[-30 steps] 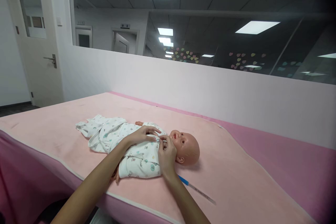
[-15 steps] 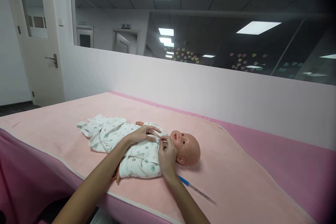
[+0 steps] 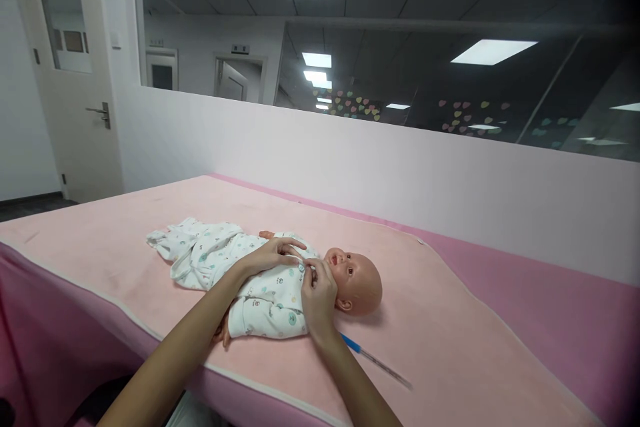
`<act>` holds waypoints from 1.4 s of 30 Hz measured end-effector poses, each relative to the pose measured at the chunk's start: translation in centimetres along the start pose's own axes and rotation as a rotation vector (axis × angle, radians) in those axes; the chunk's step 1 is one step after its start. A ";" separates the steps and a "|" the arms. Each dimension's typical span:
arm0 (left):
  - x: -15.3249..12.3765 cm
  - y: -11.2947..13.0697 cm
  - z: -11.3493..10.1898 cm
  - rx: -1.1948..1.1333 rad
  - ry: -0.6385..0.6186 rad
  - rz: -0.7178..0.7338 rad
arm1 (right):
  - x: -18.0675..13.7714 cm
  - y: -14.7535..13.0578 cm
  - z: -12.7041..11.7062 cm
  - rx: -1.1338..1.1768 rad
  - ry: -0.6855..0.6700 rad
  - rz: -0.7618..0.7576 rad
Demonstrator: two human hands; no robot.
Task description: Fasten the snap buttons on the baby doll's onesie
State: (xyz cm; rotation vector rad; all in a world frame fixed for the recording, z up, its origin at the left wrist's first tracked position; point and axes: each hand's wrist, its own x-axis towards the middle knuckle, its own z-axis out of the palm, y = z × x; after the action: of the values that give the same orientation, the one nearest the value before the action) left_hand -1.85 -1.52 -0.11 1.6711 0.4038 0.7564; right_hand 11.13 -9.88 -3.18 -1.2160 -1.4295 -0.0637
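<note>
A baby doll [image 3: 356, 274] lies on its back on a pink towel [image 3: 440, 327], head to the right, dressed in a white printed romper [image 3: 225, 257]. My left hand [image 3: 273, 255] rests on the doll's chest and pinches the romper fabric near the collar. My right hand [image 3: 317, 295] is closed beside the doll's chin, its fingertips pinching the collar edge where a small snap shows. The two hands nearly meet at the neckline.
A thin thermometer with a blue end [image 3: 376, 360] lies on the towel just right of my right forearm. A low pink-white partition wall [image 3: 400, 173] runs behind the table, with dark glass above. A door [image 3: 70, 73] stands at far left.
Both hands stay at the collar; my left fingers have shifted slightly and the snap at the neckline shows more plainly. The doll has not moved.
</note>
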 end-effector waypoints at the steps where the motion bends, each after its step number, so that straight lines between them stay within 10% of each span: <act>1: 0.1 -0.1 0.0 0.011 0.025 0.019 | 0.0 0.0 0.0 -0.004 -0.004 -0.008; 11: 0.6 -1.3 -1.1 -0.098 0.337 -0.023 | 0.2 0.3 0.0 -0.091 -0.082 0.004; 23: -0.9 0.5 -4.4 -0.123 -0.054 -0.187 | 1.9 -1.7 2.0 -0.353 -0.327 -0.202; 42: -2.4 0.5 -5.6 0.025 -0.151 -0.091 | 1.5 -1.8 2.9 -0.395 -0.131 -0.216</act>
State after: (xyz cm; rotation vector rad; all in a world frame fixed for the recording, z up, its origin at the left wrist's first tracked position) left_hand -7.46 0.96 0.26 1.7082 0.3814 0.5559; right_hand 8.29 -7.89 -1.86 -1.3970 -1.7131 -0.4394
